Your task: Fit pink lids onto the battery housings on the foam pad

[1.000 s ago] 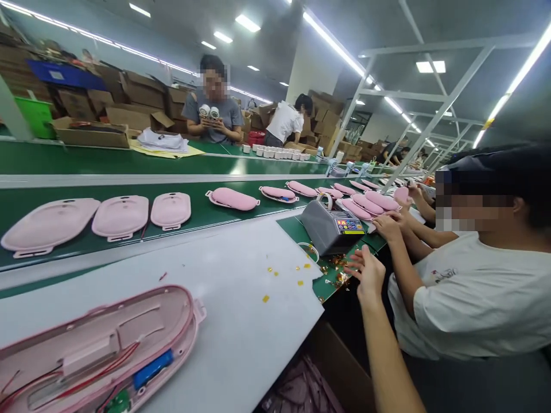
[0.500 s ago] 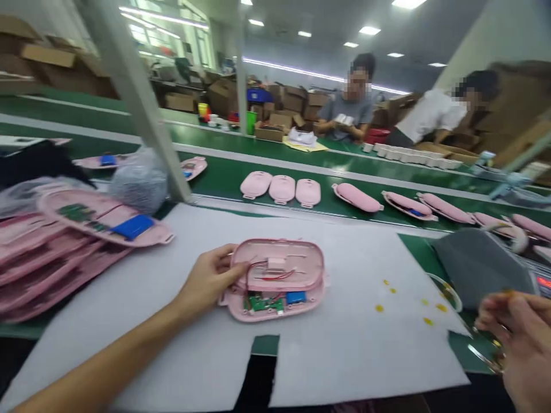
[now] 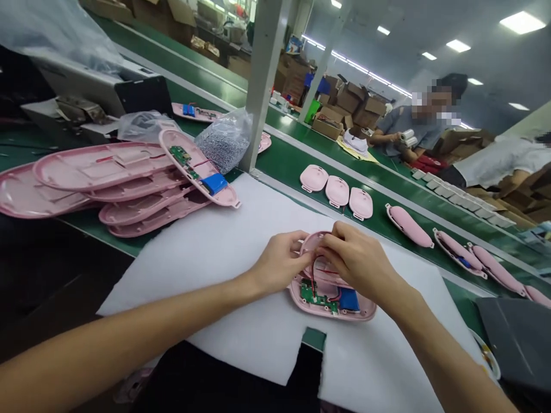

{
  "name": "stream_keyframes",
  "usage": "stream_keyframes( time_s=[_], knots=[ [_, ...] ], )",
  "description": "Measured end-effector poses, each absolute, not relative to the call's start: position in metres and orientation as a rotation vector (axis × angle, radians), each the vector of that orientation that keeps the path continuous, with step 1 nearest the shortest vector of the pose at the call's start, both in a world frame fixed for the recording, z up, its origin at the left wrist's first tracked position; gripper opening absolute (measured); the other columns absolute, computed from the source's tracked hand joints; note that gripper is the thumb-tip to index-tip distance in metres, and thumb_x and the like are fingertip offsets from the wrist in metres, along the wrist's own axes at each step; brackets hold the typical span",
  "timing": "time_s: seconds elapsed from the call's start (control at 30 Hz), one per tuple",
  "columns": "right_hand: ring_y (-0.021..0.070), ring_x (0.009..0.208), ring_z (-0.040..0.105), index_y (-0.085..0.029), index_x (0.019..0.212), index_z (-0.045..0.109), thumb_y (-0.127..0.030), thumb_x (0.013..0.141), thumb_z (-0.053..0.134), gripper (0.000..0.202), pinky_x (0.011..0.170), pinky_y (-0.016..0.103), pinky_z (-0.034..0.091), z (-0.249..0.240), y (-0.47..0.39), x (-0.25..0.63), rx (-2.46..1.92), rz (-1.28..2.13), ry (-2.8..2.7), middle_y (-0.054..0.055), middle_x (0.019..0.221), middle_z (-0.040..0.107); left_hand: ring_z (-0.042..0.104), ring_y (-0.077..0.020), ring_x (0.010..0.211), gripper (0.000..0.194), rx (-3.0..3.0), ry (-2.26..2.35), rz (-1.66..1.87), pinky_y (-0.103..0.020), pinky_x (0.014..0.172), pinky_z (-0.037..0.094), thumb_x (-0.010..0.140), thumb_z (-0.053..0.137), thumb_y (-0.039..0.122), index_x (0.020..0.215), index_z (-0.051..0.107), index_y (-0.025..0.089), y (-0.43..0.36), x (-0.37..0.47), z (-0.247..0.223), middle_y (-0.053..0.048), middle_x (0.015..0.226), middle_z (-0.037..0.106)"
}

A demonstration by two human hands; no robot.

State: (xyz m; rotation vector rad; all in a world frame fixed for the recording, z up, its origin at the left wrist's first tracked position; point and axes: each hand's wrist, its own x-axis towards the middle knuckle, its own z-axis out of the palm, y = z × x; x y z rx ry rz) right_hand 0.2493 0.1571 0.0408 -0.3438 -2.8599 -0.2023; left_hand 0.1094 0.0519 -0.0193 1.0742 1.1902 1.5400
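My left hand (image 3: 282,259) grips the left edge of a pink plastic cover (image 3: 331,277), holding it tilted up behind its matching pink bottom shell (image 3: 369,314). In the bottom shell are a green circuit board (image 3: 319,297) and a blue battery pack (image 3: 349,299). Red and black wires (image 3: 313,281) run from the board up toward the cover. Over the cover's inner side, my right hand (image 3: 356,252) has its fingers pinched together close to the left fingertips. Whatever lies between those fingers is hidden.
White foam sheet (image 3: 215,252) covers the bench. Pink shells (image 3: 129,166) are stacked at left beside a bag of small parts (image 3: 226,140) and a metal post (image 3: 264,86). More pink cases (image 3: 408,225) line the green belt (image 3: 284,172). A co-worker (image 3: 413,126) stands across it.
My right hand has come from the far right, by the small yellow dots, to the pink cover. My left hand still holds the cover. The view has swung left and tilted.
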Motion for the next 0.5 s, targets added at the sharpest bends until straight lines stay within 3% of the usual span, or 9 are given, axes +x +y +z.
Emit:
stream_keyframes(
  time_s=[0.2,0.33,0.5],
  knots=[
    [0.0138,0.069,0.049,-0.018,0.075,0.062,-0.029,0.091,0.051,0.022,0.054,0.026,0.027,0.041,0.151,0.249,-0.384,-0.306,-2.793,0.002,0.073,0.053,0.06,-0.0118,0.065,0.014,1.104,1.196,1.524,-0.018,0.053,0.046,0.085,0.058,0.026,0.094,0.062,0.016,0.047,0.112,-0.019,-0.001,0.075,0.061],
    [0.0141,0.062,0.048,-0.019,0.071,0.06,-0.048,0.071,0.073,0.031,0.051,0.026,0.027,0.047,0.167,0.254,-0.687,-0.105,-2.605,0.001,0.071,0.057,0.064,-0.016,0.068,0.017,1.057,1.244,1.492,-0.021,0.054,0.05,0.084,0.058,0.027,0.097,0.059,0.017,0.045,0.111,-0.02,-0.003,0.077,0.064],
    [0.018,0.071,0.056,-0.023,0.082,0.067,-0.031,0.081,0.065,0.008,0.063,0.03,0.041,0.06,0.169,0.265,-0.542,0.289,-2.588,0.002,0.078,0.066,0.059,-0.0131,0.055,0.027,1.011,1.314,1.531,-0.019,0.046,0.046,0.079,0.065,0.029,0.103,0.06,0.019,0.042,0.109,-0.005,0.002,0.076,0.064]
  ],
)
